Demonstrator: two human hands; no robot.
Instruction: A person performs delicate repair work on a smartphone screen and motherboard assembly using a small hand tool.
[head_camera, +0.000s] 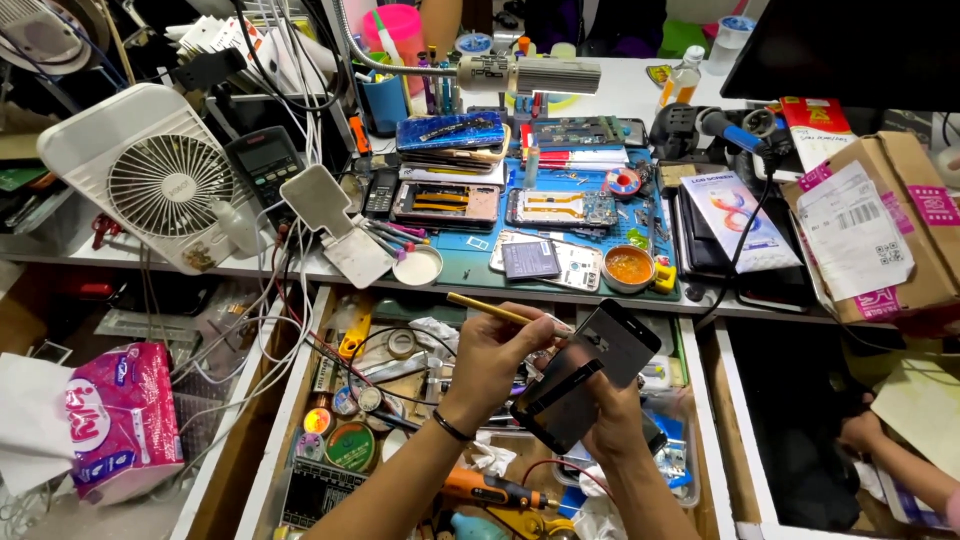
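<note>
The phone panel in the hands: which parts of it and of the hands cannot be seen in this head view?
- Phone panel: lower edge hidden by the right hand.
- Yellow tool: tip too small to see where it meets the panel; left hand holds it.
- Both forearms: cut off by the bottom edge.
- Open drawer: contents partly hidden by arms.

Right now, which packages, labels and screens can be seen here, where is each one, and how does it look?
Pink tissue pack: lower left, soft, pink and white.
Cardboard box: right on the desk, brown with pink tape.
Shipping label: on that box, white paper with black print.
Flat white package: left of the box, colourful swirl.
Calculator display: beside the fan, small grey rectangle.
Phone screen panel: in the person's hands, dark, blank.
</note>
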